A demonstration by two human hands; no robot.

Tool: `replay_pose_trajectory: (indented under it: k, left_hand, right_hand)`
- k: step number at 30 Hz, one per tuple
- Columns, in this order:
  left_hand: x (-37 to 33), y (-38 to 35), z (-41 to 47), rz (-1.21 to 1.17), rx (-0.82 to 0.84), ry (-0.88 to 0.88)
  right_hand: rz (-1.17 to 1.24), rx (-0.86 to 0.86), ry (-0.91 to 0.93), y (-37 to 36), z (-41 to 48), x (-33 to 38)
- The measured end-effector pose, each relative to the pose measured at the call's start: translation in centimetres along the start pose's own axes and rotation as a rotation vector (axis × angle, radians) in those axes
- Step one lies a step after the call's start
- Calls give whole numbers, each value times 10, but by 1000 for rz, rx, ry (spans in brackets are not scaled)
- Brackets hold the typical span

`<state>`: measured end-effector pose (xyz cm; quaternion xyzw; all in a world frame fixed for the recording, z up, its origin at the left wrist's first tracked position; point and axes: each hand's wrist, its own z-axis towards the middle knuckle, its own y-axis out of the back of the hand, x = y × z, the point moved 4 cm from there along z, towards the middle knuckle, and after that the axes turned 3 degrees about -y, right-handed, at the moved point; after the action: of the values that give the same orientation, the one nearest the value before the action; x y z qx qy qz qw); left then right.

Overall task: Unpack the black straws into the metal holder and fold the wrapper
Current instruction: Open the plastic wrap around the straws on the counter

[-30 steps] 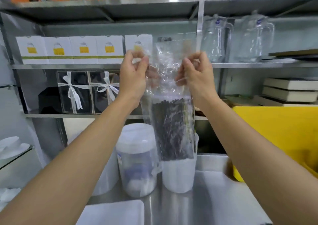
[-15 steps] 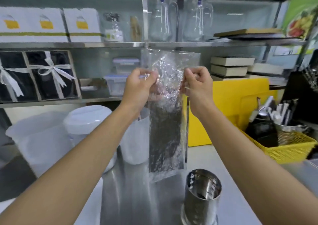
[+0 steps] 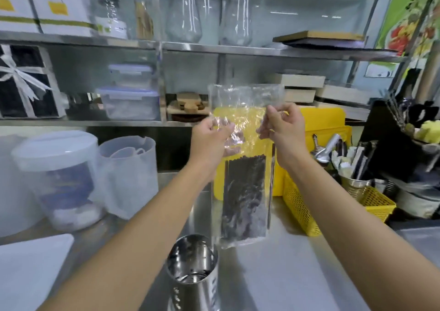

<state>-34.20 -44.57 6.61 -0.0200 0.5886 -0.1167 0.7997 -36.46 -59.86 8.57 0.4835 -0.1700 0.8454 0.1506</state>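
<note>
Steel is seen throughout: a counter [image 3: 297, 275] is spread across the lower half, and shelves [image 3: 238, 49] are fixed behind it, loaded with boxes, jugs and tubs. A yellow board [image 3: 319, 120] is stood on edge at the back. At the left, a lidded tub [image 3: 54, 149] and a clear jug [image 3: 128, 172] are set side by side on the counter, and a white board [image 3: 31, 268] is laid at the near left corner. A yellow basket [image 3: 300, 210] is placed at the right, with a metal cup [image 3: 354, 187] of utensils stood in it.

The wrapper [image 3: 245, 103], clear and crinkled, is held upright in the air over the counter, in front of the yellow board. Its upper part is slack and creased; whether its top is sealed cannot be told. The straws [image 3: 245, 196] are packed upright in its lower half, all inside it. The holder [image 3: 192, 270] is stood on the counter at the front, just below and left of the wrapper's bottom corner; its open mouth is turned upward.

The wrapper's left edge is gripped by the left hand [image 3: 209, 141], fingers curled round the film above the straws. Its right edge is pinched slightly higher by the right hand [image 3: 283, 127], between thumb and bent fingers.
</note>
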Motion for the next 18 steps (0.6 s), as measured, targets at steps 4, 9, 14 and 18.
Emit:
replay_pose_trajectory:
  k: [4, 9, 14, 18]
  left_hand:
    - [28, -23, -14, -21, -37, 99]
    - [38, -46, -28, -59, -60, 142]
    - [29, -61, -29, -160, -124, 123]
    - [32, -58, -26, -140, -183, 113]
  right_hand:
    - [-85, -43, -120, 29, -9, -38]
    - [-171, -122, -143, 56, -15, -59]
    - [-220, -114, -37, 70, -21, -54]
    - [-289, 22, 19, 62, -39, -54]
